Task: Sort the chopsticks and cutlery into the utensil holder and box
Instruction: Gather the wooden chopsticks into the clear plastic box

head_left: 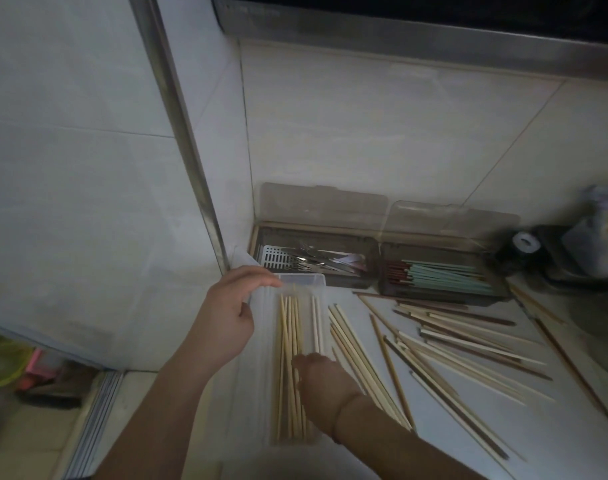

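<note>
pale wooden chopsticks (290, 358), mint-green chopsticks (448, 277)

Left hand (231, 315) on clear box (304, 280) rim; right hand (321, 379) over pale chopsticks (290, 358) inside it
</note>
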### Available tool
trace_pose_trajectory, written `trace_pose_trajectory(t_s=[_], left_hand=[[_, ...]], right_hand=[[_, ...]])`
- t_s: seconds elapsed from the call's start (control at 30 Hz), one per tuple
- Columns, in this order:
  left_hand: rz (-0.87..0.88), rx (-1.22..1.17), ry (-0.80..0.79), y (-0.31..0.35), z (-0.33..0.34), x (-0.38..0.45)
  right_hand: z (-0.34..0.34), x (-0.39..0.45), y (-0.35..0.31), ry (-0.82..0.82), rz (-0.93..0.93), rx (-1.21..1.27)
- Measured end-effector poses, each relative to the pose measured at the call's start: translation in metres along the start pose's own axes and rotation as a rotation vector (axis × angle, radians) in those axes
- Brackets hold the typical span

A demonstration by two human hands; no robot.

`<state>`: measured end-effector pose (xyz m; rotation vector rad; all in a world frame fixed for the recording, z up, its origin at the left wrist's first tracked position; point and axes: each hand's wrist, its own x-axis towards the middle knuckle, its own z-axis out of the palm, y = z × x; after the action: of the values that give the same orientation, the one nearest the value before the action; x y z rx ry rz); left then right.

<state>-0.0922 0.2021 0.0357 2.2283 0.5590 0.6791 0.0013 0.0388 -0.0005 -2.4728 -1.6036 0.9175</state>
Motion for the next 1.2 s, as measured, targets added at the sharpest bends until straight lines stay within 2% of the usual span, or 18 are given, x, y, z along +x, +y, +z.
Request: trace_pose_trajectory(t_s=[0.13,0.23,0.3,0.37,0.43,0.47,0.5,0.57,0.63,0.73,0.8,0.87,0.93,1.0,1.03,1.1,1.2], left_hand=[[-0.006,0.003,-0.003,-0.003,0.000,0.000],[-0.010,-0.001,-0.005,-0.001,0.001,0.000],[-0.008,-0.002,-0.001,0.000,0.001,0.000],[0.002,-0.003,0.004,0.000,0.000,0.000],[0.007,-0.008,0.011,0.000,0.000,0.000],[0.006,-0.008,0.011,-0.001,0.000,0.000],[0.002,-0.010,0.011,-0.001,0.000,-0.001],[-0.006,-0.022,0.008,0.000,0.001,-0.001],[-0.001,-0.024,0.005,0.000,0.002,-0.001],[0.003,-0.021,0.011,0.001,0.003,0.000],[-0.003,-0.019,0.007,0.002,0.003,0.000],[0.001,-0.011,0.001,0.003,0.002,0.001],[0.009,-0.002,0.001,0.002,0.002,0.001],[0.007,-0.006,0.002,0.001,0.002,0.001],[0.007,-0.007,0.005,0.002,0.002,0.001],[0.006,-0.001,0.009,0.003,0.002,0.001],[-0.001,0.004,0.012,0.005,0.003,0.002]], right_hand=[[-0.003,0.005,-0.010,-0.146,0.044,-0.162],[-0.006,0.003,-0.010,-0.079,-0.015,-0.176],[-0.007,-0.001,-0.001,0.113,-0.080,-0.088],[-0.009,-0.007,0.016,0.410,-0.112,0.112],[-0.011,-0.013,0.045,0.692,0.006,0.198],[-0.011,-0.017,0.062,0.732,0.135,0.217],[-0.008,-0.021,0.080,0.686,0.298,0.214],[0.001,-0.033,0.109,0.423,0.580,0.115],[0.012,-0.041,0.123,0.228,0.672,0.025],[0.023,-0.043,0.128,0.182,0.631,0.024],[0.021,-0.041,0.124,0.236,0.591,0.009],[0.007,-0.040,0.112,0.410,0.524,0.073],[-0.013,-0.040,0.089,0.641,0.402,0.246],[-0.032,-0.039,0.060,0.861,0.211,0.407],[-0.038,-0.036,0.047,0.911,0.105,0.446],[-0.038,-0.027,0.024,0.833,-0.059,0.449],[-0.020,-0.006,0.005,0.469,-0.093,0.259]])
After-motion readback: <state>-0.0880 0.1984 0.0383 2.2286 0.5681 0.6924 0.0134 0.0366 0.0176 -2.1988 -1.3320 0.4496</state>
